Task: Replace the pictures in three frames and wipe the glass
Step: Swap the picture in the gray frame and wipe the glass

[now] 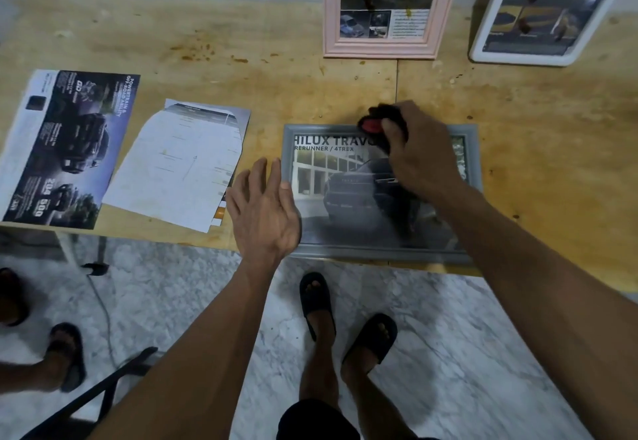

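A grey frame (473, 149) lies flat at the table's front edge, holding a picture of a dark truck with large lettering. My right hand (419, 151) grips a black and red cloth (374, 124) against the upper part of its glass. My left hand (264, 205) is spread with straight fingers at the frame's left edge. A pink frame (379, 47) and a white frame (483, 49) lean against the wall at the back, each with a picture behind spotted glass.
Two loose pictures lie on the wooden table (241, 77) to the left: a dark car brochure page (69, 149) and a pale page stack (179, 167). Another person's sandalled feet (65, 357) stand on the marble floor at the left.
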The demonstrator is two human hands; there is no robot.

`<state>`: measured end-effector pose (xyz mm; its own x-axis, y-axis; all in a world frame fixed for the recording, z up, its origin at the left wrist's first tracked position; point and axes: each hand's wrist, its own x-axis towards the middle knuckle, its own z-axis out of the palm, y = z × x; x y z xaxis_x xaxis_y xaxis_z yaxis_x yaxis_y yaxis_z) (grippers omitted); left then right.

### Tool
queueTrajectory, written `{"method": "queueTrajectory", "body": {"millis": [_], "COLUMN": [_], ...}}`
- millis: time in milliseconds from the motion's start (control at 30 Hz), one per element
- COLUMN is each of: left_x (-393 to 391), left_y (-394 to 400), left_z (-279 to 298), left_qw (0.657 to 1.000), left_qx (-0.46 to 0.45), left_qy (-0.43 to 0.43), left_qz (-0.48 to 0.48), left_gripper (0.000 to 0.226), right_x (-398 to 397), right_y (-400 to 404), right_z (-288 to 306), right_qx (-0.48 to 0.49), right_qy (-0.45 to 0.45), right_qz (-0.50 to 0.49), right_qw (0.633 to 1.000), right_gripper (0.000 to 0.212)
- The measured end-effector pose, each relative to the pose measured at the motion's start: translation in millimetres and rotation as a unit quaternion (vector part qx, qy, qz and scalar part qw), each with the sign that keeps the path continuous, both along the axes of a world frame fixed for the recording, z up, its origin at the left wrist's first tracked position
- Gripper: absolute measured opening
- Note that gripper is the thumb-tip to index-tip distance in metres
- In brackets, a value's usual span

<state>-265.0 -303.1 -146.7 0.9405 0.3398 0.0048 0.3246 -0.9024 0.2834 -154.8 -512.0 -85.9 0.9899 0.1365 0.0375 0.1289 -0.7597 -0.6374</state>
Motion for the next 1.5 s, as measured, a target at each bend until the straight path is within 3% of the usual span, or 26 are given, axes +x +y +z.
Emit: {"method": "queueTrajectory", "body": {"millis": [133, 267, 500, 633, 733, 800, 867, 1000, 1400, 1500], "left_x": [0, 0, 1, 1, 2, 2, 2, 2, 4, 5], "left_y": [0, -2, -4, -4, -3, -2, -1, -2, 1, 2], "left_z": [-1, 0, -2, -5, -6, -7, -7, -7, -11, -12], "left_qw": [1.000, 1.000, 1.000, 1.000, 1.000, 1.000, 1.000, 1.000, 1.000, 1.000], "left_qx": [0.003, 0.006, 0.008, 0.009, 0.007, 0.008, 0.010, 0.004, 0.016, 0.018], "left_qy": [0.000, 0.000, -0.003, -0.009, -0.008, -0.012, -0.016, -0.018, -0.016, -0.014], "left_qz": [0.000, 0.002, 0.011, 0.007, 0.009, 0.006, 0.004, 0.011, -0.004, -0.004], "left_gripper": [0.046, 0.046, 0.047, 0.050, 0.052, 0.052, 0.051, 0.050, 0.054, 0.055], "right_x": [5, -31, -88, -92, -69, -37, -6, -1, -87, -87], "right_y": [-21, -15, -9, -19, -38, -51, -62, -62, -67, -72], "right_z": [-29, -40, -35, -21, -2, 2, -4, -27, -24, -15], "right_qx": [-0.132, -0.132, -0.116, -0.117, -0.011, 0.003, -0.058, -0.199, -0.143, -0.125], "right_qy": [0.015, -0.030, -0.015, 0.072, 0.161, 0.087, 0.044, 0.061, 0.060, 0.104], "right_qz": [0.096, 0.114, 0.201, 0.254, 0.218, 0.132, 0.093, 0.120, 0.182, 0.210], "right_qw": [0.986, 0.984, 0.973, 0.957, 0.962, 0.988, 0.993, 0.971, 0.971, 0.964], "right_gripper": [0.031, 0.026, 0.020, 0.019, 0.017, 0.019, 0.023, 0.032, 0.017, 0.015]}}
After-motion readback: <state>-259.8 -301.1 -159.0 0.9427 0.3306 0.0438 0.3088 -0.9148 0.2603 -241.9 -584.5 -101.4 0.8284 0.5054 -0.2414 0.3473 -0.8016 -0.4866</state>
